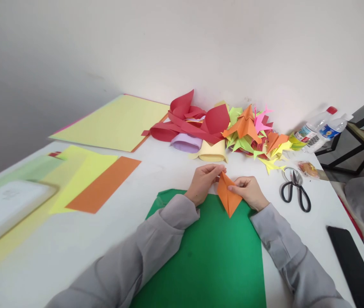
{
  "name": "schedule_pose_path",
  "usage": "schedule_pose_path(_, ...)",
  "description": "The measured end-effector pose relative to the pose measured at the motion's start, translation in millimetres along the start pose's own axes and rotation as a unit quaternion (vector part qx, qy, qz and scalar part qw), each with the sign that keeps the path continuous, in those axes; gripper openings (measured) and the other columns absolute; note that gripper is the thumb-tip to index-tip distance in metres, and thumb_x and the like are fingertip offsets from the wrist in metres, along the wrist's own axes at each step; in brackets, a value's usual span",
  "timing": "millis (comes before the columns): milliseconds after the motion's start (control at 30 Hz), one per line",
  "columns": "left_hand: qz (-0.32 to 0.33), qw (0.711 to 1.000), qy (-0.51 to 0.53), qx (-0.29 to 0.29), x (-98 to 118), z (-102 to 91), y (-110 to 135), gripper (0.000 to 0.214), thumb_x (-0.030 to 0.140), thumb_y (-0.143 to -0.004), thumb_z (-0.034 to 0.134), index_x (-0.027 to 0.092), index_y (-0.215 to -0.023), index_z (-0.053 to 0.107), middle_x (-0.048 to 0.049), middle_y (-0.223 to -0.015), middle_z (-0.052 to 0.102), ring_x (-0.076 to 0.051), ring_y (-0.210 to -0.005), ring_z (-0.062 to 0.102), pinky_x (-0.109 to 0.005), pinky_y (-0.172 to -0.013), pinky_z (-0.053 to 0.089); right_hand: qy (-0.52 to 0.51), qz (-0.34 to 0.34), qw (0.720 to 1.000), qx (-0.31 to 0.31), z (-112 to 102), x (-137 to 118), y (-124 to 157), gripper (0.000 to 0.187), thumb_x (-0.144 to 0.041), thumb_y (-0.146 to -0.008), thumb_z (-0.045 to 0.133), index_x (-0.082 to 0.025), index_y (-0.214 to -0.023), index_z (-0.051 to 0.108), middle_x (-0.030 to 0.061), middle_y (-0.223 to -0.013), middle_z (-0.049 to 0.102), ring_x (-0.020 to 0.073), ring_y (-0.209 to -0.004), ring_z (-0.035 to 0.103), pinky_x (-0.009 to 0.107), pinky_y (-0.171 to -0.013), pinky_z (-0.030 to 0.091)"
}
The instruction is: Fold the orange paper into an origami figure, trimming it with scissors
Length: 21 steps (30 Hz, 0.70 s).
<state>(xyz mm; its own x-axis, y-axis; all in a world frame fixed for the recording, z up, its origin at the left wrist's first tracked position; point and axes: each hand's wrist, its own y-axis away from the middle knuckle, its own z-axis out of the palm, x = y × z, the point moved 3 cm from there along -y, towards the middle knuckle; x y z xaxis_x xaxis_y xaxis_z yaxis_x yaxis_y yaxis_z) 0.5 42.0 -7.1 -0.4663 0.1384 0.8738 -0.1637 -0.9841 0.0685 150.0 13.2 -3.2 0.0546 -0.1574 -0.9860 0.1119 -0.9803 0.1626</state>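
Observation:
Between my two hands is a folded piece of orange origami paper, diamond-shaped with a crease down its middle and a point towards me. My left hand pinches its upper tip between thumb and fingers. On its right side my right hand grips the edge, the thumb lying on the front face. Beneath the paper and my forearms lies a green sheet on the white table. The far ends of my right fingers are hidden behind the orange paper.
Folded paper pieces, including an orange one and red strips, pile up near the wall. Black-handled scissors and a black flat object lie right. Left are a yellow sheet, orange strip and white device. Bottles stand back right.

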Motion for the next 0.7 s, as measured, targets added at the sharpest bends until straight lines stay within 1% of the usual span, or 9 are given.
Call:
schedule_pose_path(167, 0.022, 1.0, 0.006, -0.008, 0.9, 0.6, 1.0, 0.033, 0.047, -0.066, 0.069, 0.014, -0.069, 0.069, -0.0049, -0.069, 0.065, -0.014, -0.066, 0.058, -0.027, -0.061, 0.046, 0.001, -0.008, 1.0, 0.009, -1.7, 0.6, -0.7, 0.029, -0.038, -0.053, 0.079, -0.015, -0.051, 0.061, -0.0014, -0.049, 0.057, 0.0084, -0.046, 0.044, 0.023, -0.046, 0.034)
schedule_pose_path(300, 0.042, 0.997, -0.071, -0.013, 4.7, 4.5, 4.8, 0.025, 0.031, -0.052, 0.081, 0.015, -0.068, 0.07, -0.0035, -0.071, 0.067, -0.013, -0.066, 0.057, -0.026, -0.063, 0.046, 0.021, -0.014, 1.0, 0.004, -1.8, -0.6, -0.3, 0.03, -0.039, -0.055, 0.078, -0.015, -0.051, 0.061, -0.0023, -0.048, 0.056, 0.0077, -0.045, 0.042, 0.022, -0.045, 0.033)
schedule_pose_path(367, 0.047, 0.995, -0.083, -0.014, 6.0, 5.8, 5.7, 0.023, 0.029, -0.052, 0.081, 0.015, -0.066, 0.069, -0.0028, -0.068, 0.066, -0.013, -0.064, 0.057, -0.026, -0.062, 0.046, 0.024, -0.009, 1.0, -0.001, -1.3, -1.3, 0.4, 0.03, -0.039, -0.055, 0.078, -0.015, -0.052, 0.061, -0.0022, -0.048, 0.056, 0.0076, -0.045, 0.042, 0.022, -0.045, 0.033)
schedule_pose_path(500, 0.033, 0.998, -0.038, 0.021, 4.9, 1.9, 3.2, 0.022, 0.033, -0.055, 0.079, 0.015, -0.063, 0.069, -0.0025, -0.064, 0.065, -0.013, -0.06, 0.056, -0.027, -0.059, 0.047, 0.01, 0.003, 1.0, -0.011, -0.4, -1.8, 1.6, 0.029, -0.039, -0.055, 0.079, -0.014, -0.052, 0.062, -0.0009, -0.05, 0.059, 0.0085, -0.046, 0.045, 0.023, -0.046, 0.035)
schedule_pose_path(600, 0.031, 0.999, -0.011, 0.025, 3.7, -0.9, 0.5, 0.021, 0.032, -0.056, 0.079, 0.014, -0.062, 0.069, -0.0023, -0.063, 0.064, -0.012, -0.059, 0.056, -0.027, -0.059, 0.048, 0.007, -0.002, 1.0, -0.015, -0.1, -1.9, 1.3, 0.03, -0.038, -0.054, 0.079, -0.014, -0.051, 0.061, -0.001, -0.05, 0.059, 0.0083, -0.046, 0.045, 0.023, -0.046, 0.035)
schedule_pose_path(700, 0.032, 0.999, 0.016, 0.032, 3.8, -3.1, -1.7, 0.02, 0.03, -0.055, 0.079, 0.014, -0.062, 0.068, -0.0013, -0.062, 0.063, -0.01, -0.058, 0.055, -0.026, -0.059, 0.047, 0.016, -0.003, 1.0, -0.019, -0.1, -1.9, 1.0, 0.031, -0.038, -0.054, 0.079, -0.014, -0.05, 0.06, -0.0019, -0.048, 0.056, 0.0077, -0.044, 0.043, 0.022, -0.045, 0.033)
